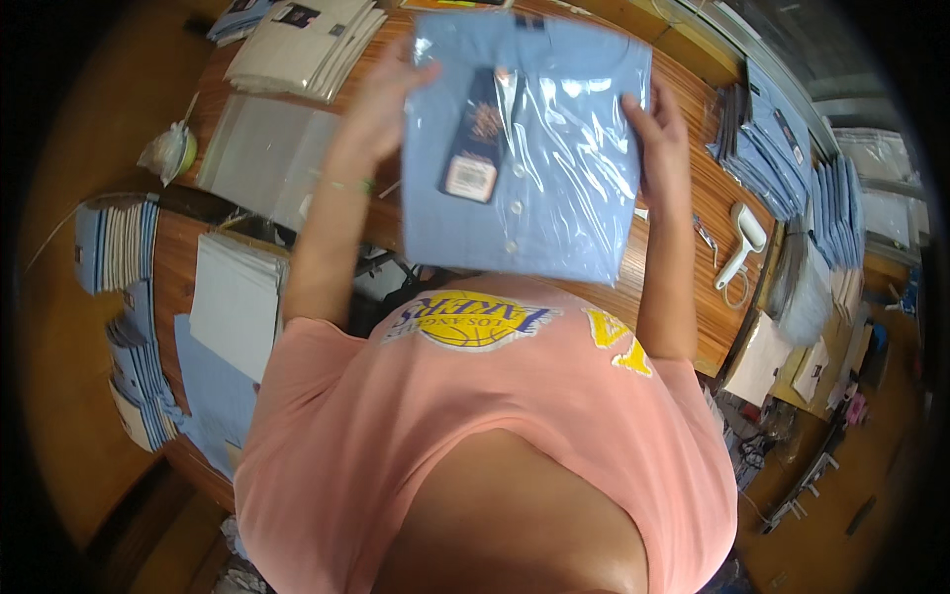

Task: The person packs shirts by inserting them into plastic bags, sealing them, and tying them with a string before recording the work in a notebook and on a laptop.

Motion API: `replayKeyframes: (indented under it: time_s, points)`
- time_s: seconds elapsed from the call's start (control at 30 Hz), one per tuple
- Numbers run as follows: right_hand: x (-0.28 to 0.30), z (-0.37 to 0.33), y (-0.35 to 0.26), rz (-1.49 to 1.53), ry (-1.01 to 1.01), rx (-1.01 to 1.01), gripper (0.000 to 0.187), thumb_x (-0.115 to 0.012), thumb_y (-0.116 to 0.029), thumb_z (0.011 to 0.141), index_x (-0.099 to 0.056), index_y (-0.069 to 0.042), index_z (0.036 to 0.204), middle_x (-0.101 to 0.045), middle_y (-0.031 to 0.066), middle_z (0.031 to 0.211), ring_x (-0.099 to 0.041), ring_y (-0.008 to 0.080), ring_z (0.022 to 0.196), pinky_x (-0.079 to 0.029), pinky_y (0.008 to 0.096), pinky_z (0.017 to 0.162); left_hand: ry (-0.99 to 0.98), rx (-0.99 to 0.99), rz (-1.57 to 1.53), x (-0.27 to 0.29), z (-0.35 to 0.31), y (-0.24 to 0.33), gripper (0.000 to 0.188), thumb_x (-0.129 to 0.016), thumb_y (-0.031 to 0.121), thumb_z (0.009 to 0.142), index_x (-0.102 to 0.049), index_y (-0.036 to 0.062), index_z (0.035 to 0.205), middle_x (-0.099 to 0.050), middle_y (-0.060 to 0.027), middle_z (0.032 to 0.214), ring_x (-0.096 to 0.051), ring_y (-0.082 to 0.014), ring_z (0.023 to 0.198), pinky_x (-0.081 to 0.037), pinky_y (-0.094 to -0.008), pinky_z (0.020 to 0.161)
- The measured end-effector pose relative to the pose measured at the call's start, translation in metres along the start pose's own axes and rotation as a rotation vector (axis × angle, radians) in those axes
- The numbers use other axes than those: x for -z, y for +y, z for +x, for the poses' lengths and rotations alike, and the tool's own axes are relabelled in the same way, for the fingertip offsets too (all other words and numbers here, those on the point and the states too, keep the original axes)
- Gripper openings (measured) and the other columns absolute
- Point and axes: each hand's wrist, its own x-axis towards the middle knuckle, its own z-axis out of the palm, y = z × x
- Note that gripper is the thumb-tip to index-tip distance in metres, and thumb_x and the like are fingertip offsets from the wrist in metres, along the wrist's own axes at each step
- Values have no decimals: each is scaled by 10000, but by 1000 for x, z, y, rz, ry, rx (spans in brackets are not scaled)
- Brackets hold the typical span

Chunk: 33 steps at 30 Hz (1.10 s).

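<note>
A folded light-blue shirt [574, 188] in a clear, shiny plastic bag is held up in front of my chest, over the wooden table. A dark hang tag [482, 129] with a white label lies on the shirt front, beside the row of buttons. My left hand [388, 87] grips the package at its left edge, thumb over the front. At the right edge my right hand [661, 129] holds it too, thumb in front and fingers behind. The fingers behind the package are partly hidden, and the left hand is slightly blurred.
Clear plastic bags [262, 148] lie on the table [705, 183] at left, below a beige folded stack [302, 45]. White sheets [233, 297] are nearer. Blue folded shirts [767, 148] stand at right, by a white handled tool like a lint roller [742, 243]. More garment stacks [117, 243] line the far left.
</note>
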Motion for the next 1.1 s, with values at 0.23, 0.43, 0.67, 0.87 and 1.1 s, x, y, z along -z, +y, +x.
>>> replayKeyframes:
  time_s: [0.23, 0.43, 0.67, 0.87, 1.1]
  points:
    - [65, -14, 126, -857, 150, 195, 715, -647, -319, 793, -337, 35, 1332, -428, 274, 1219, -430, 370, 1134, -326, 420, 984, 72, -78, 691, -8, 17, -143, 698, -527, 276, 889, -163, -58, 1381, -209, -252, 1432, -226, -312, 1336, -199, -369, 1084]
    - [60, 97, 63, -908, -506, 132, 957, -678, -536, 691, -299, 48, 1347, -309, 288, 1363, -312, 386, 1273, -273, 414, 1052, -425, -106, 971, -29, 117, -78, 835, -525, 569, 821, -275, -2, 1376, -305, -235, 1396, -276, -322, 1317, -261, -388, 1065]
    - [40, 160, 116, -813, -1381, -557, 1093, -727, -587, 595, -257, 19, 1373, -351, 286, 1338, -380, 365, 1235, -326, 387, 1029, -1388, 817, 1030, -37, 180, -124, 914, -616, 627, 711, -373, -25, 1302, -518, -260, 1188, -600, -295, 974, -498, -316, 811]
    - [39, 118, 104, -878, -1341, -214, 1170, -788, -513, 515, -228, 143, 1305, -450, 321, 1198, -488, 401, 1090, -416, 378, 912, -1306, 356, 1352, -50, 120, -107, 1076, -731, 614, 565, -335, -143, 1219, -460, -268, 1123, -466, -369, 1079, -349, -418, 954]
    - [39, 123, 105, -864, -1239, -364, 1172, -824, -359, 472, -193, 96, 1347, -427, 269, 1212, -455, 389, 1099, -386, 400, 938, -1120, 340, 1087, -42, 127, -111, 932, -787, 454, 544, -385, -119, 1160, -460, -241, 1088, -462, -375, 1018, -378, -411, 874]
